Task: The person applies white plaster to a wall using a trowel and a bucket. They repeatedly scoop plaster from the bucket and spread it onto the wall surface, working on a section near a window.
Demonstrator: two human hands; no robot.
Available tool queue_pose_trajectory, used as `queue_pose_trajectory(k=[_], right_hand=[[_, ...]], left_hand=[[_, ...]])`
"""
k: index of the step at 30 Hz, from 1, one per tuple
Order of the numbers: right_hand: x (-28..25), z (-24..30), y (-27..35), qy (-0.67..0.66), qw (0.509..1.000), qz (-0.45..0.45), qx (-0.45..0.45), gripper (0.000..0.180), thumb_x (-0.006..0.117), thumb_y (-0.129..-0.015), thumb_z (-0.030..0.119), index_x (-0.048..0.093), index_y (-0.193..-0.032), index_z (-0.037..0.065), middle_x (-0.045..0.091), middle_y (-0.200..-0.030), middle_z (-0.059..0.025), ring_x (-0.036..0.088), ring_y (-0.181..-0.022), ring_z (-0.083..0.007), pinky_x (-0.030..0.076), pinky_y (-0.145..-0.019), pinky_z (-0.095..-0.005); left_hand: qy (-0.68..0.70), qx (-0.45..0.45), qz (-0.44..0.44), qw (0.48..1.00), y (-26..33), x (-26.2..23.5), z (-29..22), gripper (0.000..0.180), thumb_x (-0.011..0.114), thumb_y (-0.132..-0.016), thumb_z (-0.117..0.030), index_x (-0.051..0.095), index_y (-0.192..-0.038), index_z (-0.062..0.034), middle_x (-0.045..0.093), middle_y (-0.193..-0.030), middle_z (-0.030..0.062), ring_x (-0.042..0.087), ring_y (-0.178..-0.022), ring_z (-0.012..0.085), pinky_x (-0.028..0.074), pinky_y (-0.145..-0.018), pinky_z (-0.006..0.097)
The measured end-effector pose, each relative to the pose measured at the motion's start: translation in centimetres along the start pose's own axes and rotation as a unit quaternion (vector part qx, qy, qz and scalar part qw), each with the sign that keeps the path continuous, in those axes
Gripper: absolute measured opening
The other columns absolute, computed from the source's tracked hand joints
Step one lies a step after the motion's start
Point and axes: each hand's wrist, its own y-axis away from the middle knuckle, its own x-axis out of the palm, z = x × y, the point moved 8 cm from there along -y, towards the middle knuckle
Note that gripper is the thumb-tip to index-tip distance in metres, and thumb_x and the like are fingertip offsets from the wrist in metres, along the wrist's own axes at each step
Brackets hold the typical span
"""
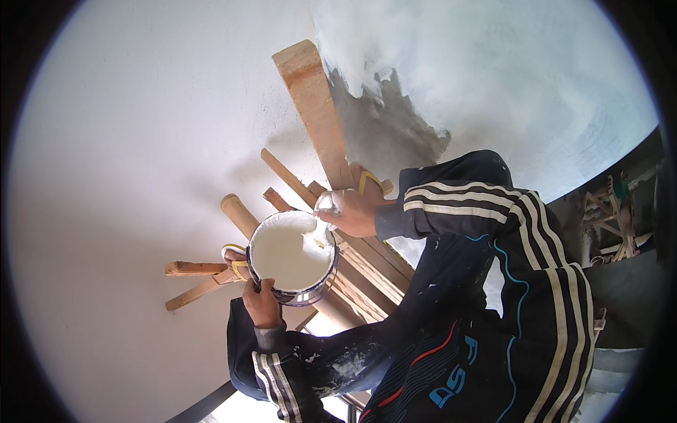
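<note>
A white bucket with a dark blue rim [254, 271] holds white paint [282, 250], and smears of it coat the inner wall. My left hand [261, 303] is closed on the near left edge of the bucket, thumb over the rim. At the far right side of the bucket, my right hand [349, 211] is closed round the handle of a paint-coated paintbrush [321, 237]. The brush's lower end is down inside the bucket against its right wall. White paint marks the fingers of my right hand.
Wooden planks and poles [310, 106] form a scaffold under me, high up beside a white wall [127, 141]. My feet in yellow-strapped sandals [368, 182] rest on it. A grey unpainted patch [388, 120] borders fresh white. Wooden frames [610, 218] stand far right.
</note>
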Motion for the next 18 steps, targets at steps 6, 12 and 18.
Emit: queue_pose_trajectory(k=[6, 12, 18], right_hand=[[-6.4, -0.2, -3.1, -0.132, 0.978, 0.07, 0.144, 0.023, 0.048, -0.089, 0.027, 0.062, -0.098, 0.011, 0.059, -0.086, -0.0159, 0.06, -0.076, -0.0327, 0.047, -0.067, -0.0418], [-16.4, -4.2, -0.4, -0.075, 0.976, -0.006, 0.205, 0.031, 0.054, -0.084, 0.03, 0.063, -0.091, 0.001, 0.063, -0.081, -0.0176, 0.062, -0.077, -0.0301, 0.048, -0.071, -0.0371], [-9.8, -2.9, -1.3, -0.556, 0.778, -0.074, 0.284, 0.023, 0.059, -0.082, 0.017, 0.057, -0.084, -0.005, 0.061, -0.081, -0.0128, 0.064, -0.07, -0.0193, 0.056, -0.063, -0.0289]], left_hand=[[0.075, 0.141, -0.055, 0.986, 1.0, -1.4, -4.3, 0.014, 0.056, -0.074, -0.008, 0.057, -0.077, 0.0063, 0.058, -0.07, 0.0096, 0.051, -0.054, 0.0162, 0.043, -0.049, 0.03], [0.309, -0.003, 0.012, 0.951, 3.5, 6.2, -7.6, 0.007, 0.056, -0.076, -0.005, 0.056, -0.073, 0.0006, 0.051, -0.064, -0.0008, 0.047, -0.062, 0.007, 0.038, -0.06, 0.023], [0.214, 0.043, -0.03, 0.975, 1.5, 0.5, -3.9, 0.009, 0.057, -0.076, -0.005, 0.057, -0.075, 0.0035, 0.055, -0.067, 0.002, 0.048, -0.063, 0.0089, 0.04, -0.061, 0.024]])
